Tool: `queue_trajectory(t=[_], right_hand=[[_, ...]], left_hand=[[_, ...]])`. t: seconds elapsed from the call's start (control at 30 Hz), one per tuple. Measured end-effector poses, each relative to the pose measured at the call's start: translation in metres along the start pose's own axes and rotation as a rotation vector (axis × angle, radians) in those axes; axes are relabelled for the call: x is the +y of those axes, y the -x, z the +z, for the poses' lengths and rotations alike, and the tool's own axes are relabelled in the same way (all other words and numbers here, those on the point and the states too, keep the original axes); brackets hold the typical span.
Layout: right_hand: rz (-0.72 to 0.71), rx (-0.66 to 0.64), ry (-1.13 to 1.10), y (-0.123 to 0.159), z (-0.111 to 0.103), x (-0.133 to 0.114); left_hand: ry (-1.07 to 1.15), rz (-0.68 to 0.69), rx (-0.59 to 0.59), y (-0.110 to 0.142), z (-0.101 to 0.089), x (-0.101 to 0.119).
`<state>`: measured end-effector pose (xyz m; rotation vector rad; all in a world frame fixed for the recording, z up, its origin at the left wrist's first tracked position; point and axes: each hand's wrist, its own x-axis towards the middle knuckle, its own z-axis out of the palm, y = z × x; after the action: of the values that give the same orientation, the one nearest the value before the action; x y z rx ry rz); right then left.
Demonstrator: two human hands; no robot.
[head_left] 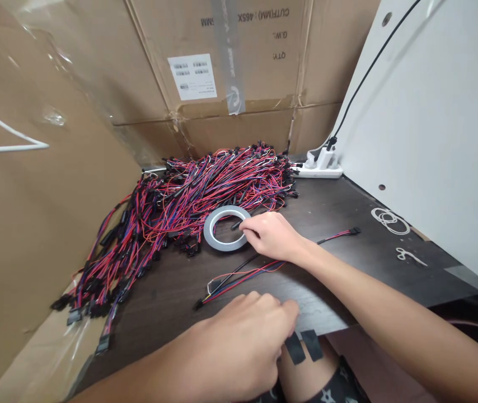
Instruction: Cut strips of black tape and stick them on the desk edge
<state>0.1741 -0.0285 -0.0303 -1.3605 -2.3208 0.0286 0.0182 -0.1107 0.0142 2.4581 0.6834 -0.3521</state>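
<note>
While the right hand rests on the tape roll, fingers curled and pinching its near rim, the wire pile lies just behind the roll. Nearer than the roll, the left hand pinches black tape strips at the table edge.

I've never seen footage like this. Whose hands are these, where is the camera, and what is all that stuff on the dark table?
The one picture comes from a camera worn on a person's head, looking down at their own bare hands. The right hand reaches to a roll of tape and touches its rim. The left hand rests at the near edge of the table, fingers by two black tape strips stuck there. A single wire harness lies between the hands. Behind is a big pile of red, blue and black wires, cardboard boxes and a white power strip.
</note>
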Motion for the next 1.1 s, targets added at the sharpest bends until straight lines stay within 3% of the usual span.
queue_trajectory(t=[0.13, 0.37, 0.83, 1.1], right_hand=[[-0.002, -0.005, -0.002, -0.001, 0.0, 0.0], [0.001, -0.003, -0.006, 0.0, 0.0, 0.0], [0.004, -0.01, -0.01, 0.0, -0.001, 0.0], [0.012, -0.012, -0.018, 0.0, 0.002, 0.002]], left_hand=[[-0.013, -0.012, 0.037, -0.004, 0.001, -0.003], [-0.034, -0.134, -0.041, -0.015, -0.014, 0.001], [0.055, -0.183, -0.097, -0.024, -0.024, -0.005], [0.059, -0.217, -0.068, -0.024, -0.022, -0.01]])
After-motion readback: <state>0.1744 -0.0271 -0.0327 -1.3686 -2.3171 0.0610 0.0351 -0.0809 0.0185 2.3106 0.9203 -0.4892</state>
